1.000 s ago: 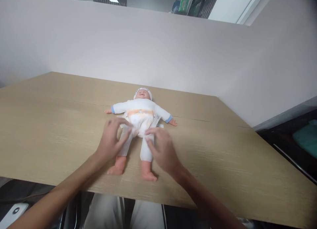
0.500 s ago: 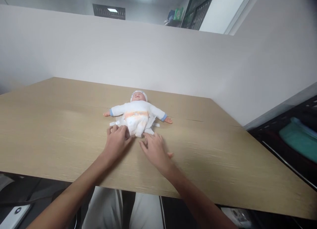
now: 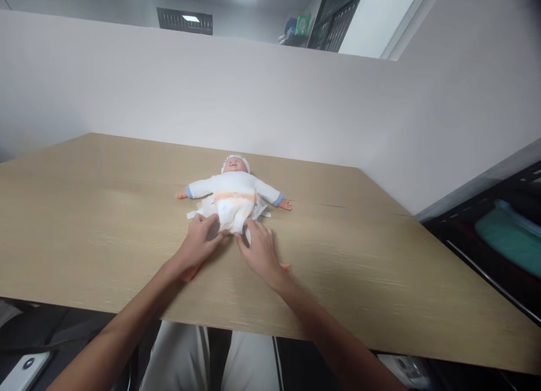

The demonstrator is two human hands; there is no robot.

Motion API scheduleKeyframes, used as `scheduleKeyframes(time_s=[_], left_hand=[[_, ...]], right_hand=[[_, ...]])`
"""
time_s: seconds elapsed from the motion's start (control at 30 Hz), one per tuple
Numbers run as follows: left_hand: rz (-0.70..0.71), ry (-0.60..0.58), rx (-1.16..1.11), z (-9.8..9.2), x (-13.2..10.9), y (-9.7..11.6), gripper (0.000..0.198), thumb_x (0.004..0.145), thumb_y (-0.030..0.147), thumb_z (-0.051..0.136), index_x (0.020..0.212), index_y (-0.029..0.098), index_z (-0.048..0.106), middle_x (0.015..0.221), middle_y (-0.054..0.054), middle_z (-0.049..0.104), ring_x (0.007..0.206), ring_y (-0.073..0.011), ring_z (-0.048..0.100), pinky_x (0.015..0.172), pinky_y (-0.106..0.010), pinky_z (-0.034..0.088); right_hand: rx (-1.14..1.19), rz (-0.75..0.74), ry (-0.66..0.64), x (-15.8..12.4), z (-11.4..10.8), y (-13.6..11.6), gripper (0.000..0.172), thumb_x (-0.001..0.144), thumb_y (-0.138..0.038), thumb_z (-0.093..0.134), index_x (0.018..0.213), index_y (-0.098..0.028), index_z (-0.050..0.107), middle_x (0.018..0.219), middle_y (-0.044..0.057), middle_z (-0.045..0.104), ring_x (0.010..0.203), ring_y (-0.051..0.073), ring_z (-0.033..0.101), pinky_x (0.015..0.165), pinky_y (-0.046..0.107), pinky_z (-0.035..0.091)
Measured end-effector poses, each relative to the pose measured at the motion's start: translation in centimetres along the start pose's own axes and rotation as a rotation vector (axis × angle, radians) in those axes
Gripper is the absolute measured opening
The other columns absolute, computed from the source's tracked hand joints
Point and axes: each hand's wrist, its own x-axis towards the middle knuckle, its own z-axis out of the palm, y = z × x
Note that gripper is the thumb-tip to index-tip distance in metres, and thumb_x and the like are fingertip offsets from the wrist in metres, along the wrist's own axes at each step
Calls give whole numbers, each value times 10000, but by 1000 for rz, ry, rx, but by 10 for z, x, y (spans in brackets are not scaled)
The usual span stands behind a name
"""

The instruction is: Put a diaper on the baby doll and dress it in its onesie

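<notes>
A baby doll (image 3: pixel 236 182) in a white top with blue cuffs lies on its back, arms spread and head away from me. A white diaper (image 3: pixel 234 210) with an orange waistband covers its front, and its side tabs lie spread out to both sides. My left hand (image 3: pixel 201 237) is closed on the diaper's left leg edge, thumb toward the crotch. At the other leg edge, my right hand (image 3: pixel 258 245) pinches the diaper between thumb and fingers. Both hands and forearms hide most of the doll's legs; one foot (image 3: pixel 285 266) shows beside my right wrist.
The doll lies on a wide wooden table (image 3: pixel 105 222) against a pale wall (image 3: pixel 270 98). On the right stands a dark rack with a green cloth (image 3: pixel 509 233). My legs (image 3: pixel 249 360) are under the table's front edge.
Both hands have shifted slightly along the diaper's leg edges, the right one a little up and inward. The diaper's lower part looks pulled somewhat differently; the doll lies in the same place.
</notes>
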Motion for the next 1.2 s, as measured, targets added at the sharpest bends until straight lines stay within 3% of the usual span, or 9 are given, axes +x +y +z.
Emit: scheduleKeyframes(time_s=[0.07, 0.2, 0.43, 0.63, 0.77, 0.87, 1.0, 1.1, 1.2], left_hand=[[-46, -13, -69, -2, 1, -4, 360, 1057, 585, 610, 1102, 231, 660, 1053, -65, 547, 1093, -306, 505, 986, -438, 437], [10, -40, -123, -8, 5, -15, 360, 1049, 555, 648, 1224, 241, 643, 1166, -70, 609, 1131, -297, 536, 1014, -430, 427], [80, -106, -128, -21, 15, -28, 339, 1028, 544, 689, 1145, 244, 581, 1124, -40, 653, 1027, -256, 557, 903, -371, 427], [-34, -139, -459, -23, 20, -30, 385, 968, 493, 791, 1128, 255, 534, 1149, -26, 644, 1104, -237, 614, 963, -366, 494], [-167, -132, -870, -17, 19, -27, 419, 946, 443, 846, 1137, 259, 522, 1227, -47, 709, 1165, -239, 694, 1014, -384, 560], [-251, -97, -1043, -11, 20, -30, 464, 916, 422, 888, 1161, 261, 529, 1257, -62, 745, 1140, -241, 745, 995, -388, 602], [-306, -7, -1095, -9, 27, -38, 596, 825, 417, 964, 1210, 271, 534, 1153, -36, 762, 991, -216, 772, 867, -354, 629], [-341, 95, -1052, -13, 39, -42, 735, 716, 457, 1027, 1217, 246, 534, 1026, -16, 767, 889, -198, 765, 805, -333, 623], [-331, 183, -993, -18, 55, -40, 814, 653, 509, 1045, 1218, 232, 528, 968, -17, 779, 862, -214, 768, 766, -327, 607]], right_hand=[[74, -4, -22, 6, -4, 7, 150, 997, -223, 694, 1091, -227, 576, 1048, 60, 745, 1007, 298, 678, 884, 380, 383], [234, -34, -102, 18, -20, 22, 244, 943, -269, 767, 1065, -234, 558, 907, 2, 697, 789, 232, 615, 762, 331, 379], [356, -74, -167, 25, -37, 33, 308, 957, -394, 804, 1046, -251, 546, 848, -34, 564, 693, 183, 457, 692, 311, 349], [589, 62, -148, 24, -32, 36, 425, 922, -445, 853, 1117, -274, 516, 871, -53, 510, 669, 159, 380, 648, 299, 314], [816, 190, -120, 25, -28, 42, 526, 900, -504, 867, 1188, -278, 488, 983, -31, 595, 667, 135, 422, 628, 279, 340], [879, 257, -83, 27, -23, 49, 569, 867, -561, 880, 1175, -268, 503, 1087, 4, 653, 655, 121, 441, 587, 267, 356], [882, 327, 5, 30, -13, 57, 622, 828, -593, 905, 1196, -256, 533, 1122, 34, 688, 682, 126, 505, 580, 259, 430], [873, 407, 124, 39, -9, 63, 696, 755, -641, 934, 1186, -250, 552, 1231, 88, 700, 900, 195, 665, 765, 319, 586], [904, 415, 123, 57, -10, 71, 708, 735, -668, 929, 1183, -257, 565, 1253, 114, 731, 1077, 270, 725, 902, 395, 628]])
